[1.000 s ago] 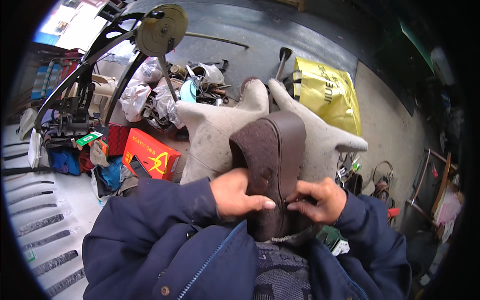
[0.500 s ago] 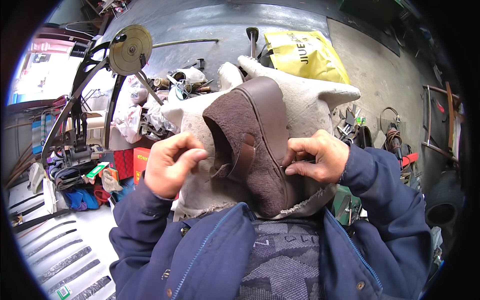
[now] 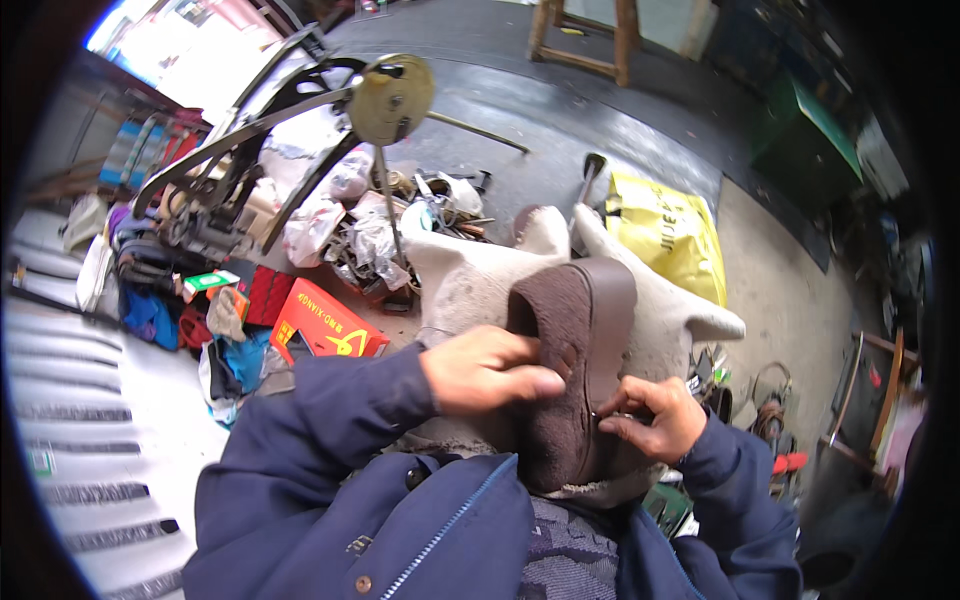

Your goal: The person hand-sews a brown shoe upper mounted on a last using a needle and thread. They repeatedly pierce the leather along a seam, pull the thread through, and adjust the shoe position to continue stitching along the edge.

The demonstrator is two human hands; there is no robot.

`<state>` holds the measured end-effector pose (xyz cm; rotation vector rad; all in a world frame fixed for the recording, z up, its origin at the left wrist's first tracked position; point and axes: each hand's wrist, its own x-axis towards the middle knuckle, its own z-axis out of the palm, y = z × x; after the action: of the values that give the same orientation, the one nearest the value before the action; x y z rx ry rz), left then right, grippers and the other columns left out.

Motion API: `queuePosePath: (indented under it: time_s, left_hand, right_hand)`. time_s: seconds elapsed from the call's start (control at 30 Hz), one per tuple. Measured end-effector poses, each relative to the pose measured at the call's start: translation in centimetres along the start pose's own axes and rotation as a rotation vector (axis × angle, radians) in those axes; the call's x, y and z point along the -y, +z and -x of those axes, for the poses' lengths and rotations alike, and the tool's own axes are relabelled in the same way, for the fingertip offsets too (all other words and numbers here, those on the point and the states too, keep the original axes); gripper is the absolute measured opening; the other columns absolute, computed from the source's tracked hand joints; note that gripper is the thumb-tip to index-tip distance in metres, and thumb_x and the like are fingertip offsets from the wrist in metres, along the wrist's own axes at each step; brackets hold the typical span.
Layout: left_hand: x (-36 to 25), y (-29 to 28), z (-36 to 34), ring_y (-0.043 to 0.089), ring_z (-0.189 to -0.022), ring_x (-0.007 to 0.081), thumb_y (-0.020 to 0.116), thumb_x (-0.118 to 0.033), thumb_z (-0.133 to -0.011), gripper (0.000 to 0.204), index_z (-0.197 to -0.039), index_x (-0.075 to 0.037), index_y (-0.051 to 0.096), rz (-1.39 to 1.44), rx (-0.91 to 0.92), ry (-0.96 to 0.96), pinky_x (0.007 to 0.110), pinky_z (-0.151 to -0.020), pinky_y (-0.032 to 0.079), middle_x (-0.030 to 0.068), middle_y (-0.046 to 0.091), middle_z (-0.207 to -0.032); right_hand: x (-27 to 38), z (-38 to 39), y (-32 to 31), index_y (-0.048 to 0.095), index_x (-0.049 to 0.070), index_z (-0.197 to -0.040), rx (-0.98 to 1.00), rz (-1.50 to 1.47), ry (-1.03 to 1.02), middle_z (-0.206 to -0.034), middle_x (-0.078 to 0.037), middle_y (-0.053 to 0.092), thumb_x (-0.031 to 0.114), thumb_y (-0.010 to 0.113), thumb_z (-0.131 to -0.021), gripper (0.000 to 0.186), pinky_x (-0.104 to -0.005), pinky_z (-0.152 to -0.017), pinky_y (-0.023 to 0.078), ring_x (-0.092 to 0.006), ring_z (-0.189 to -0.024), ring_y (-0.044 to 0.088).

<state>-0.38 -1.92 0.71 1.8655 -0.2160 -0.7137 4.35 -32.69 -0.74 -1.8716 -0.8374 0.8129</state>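
A brown fuzzy shoe [image 3: 560,430] with a smooth brown sole rests on a pale cloth [image 3: 480,285] over my lap, toe end toward me. My left hand [image 3: 480,372] grips the upper by the shoe's opening. Its thumb lies across the fuzzy side, while the other fingertips are partly hidden at the opening. At the seam between upper and sole, on the right, the thumb and forefinger of my right hand [image 3: 660,418] are pinched together. A tiny bright glint shows at those fingertips, too small to name.
A black metal machine with a round wheel [image 3: 392,100] stands at the left. Behind it lie plastic bags [image 3: 375,240] and loose tools. An orange-red box [image 3: 325,325] sits left of my lap, a yellow bag [image 3: 670,235] beyond the cloth, and a wooden stool [image 3: 580,55] farther off.
My left hand has moved right from beside the shoe onto its upper. The right hand stays pinched at the sole seam. The whole view has shifted and tilted.
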Motion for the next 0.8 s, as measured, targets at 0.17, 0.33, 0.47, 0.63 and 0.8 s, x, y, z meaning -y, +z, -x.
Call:
queuePosePath:
  time_s: [0.17,0.33,0.47,0.63,0.8]
  left_hand:
    - [0.0,0.5,-2.2,0.071,-0.078,0.0332,0.074,-0.069,-0.086,0.081,-0.091,0.012,0.070,-0.137,0.213,-0.125,0.045,-0.072,0.054,0.0287,0.069,-0.081]
    - [0.7,1.1,-1.8,0.074,-0.092,0.0353,0.074,-0.069,-0.086,0.080,-0.097,0.011,0.073,-0.047,0.240,-0.091,0.043,-0.080,0.056,0.0288,0.073,-0.093]
    - [0.2,0.7,-1.7,0.074,-0.098,0.0355,0.074,-0.069,-0.087,0.080,-0.101,0.010,0.074,-0.093,0.356,-0.146,0.043,-0.084,0.056,0.0282,0.075,-0.100]
    - [-0.1,0.7,-1.6,0.071,-0.079,0.0366,0.072,-0.060,-0.094,0.065,-0.091,0.005,0.074,-0.283,0.292,-0.066,0.046,-0.073,0.055,0.0277,0.071,-0.082]
    - [0.1,0.6,-1.4,0.055,-0.052,0.0345,0.073,-0.060,-0.093,0.072,-0.079,0.010,0.065,-0.395,0.269,-0.088,0.046,-0.053,0.046,0.0270,0.053,-0.060]
  right_hand:
    - [0.2,0.0,0.2,0.070,0.005,-0.101,0.021,0.014,0.046,-0.084,-0.016,0.077,0.008,0.082,-0.087,0.019,-0.0342,-0.068,0.058,-0.0310,-0.079,0.078]
    - [0.5,0.0,0.2,0.070,0.002,-0.098,0.022,-0.006,0.085,-0.081,-0.016,0.077,0.007,0.083,-0.088,0.018,-0.0343,-0.068,0.057,-0.0294,-0.078,0.079]
    - [0.8,-0.2,0.3,0.070,0.001,-0.098,0.029,0.012,0.159,-0.076,-0.014,0.075,0.006,0.082,-0.088,0.017,-0.0299,-0.066,0.055,-0.0170,-0.069,0.074]
    - [0.9,-0.1,0.7,0.068,0.001,-0.095,-0.018,0.009,0.122,-0.074,-0.015,0.074,0.006,0.082,-0.088,0.016,-0.0302,-0.063,0.053,-0.0171,-0.067,0.073]
    - [0.5,0.4,0.8,0.067,0.006,-0.106,-0.037,0.107,-0.024,-0.084,-0.017,0.075,0.012,0.079,-0.090,0.020,-0.0400,-0.067,0.057,-0.0374,-0.078,0.075]
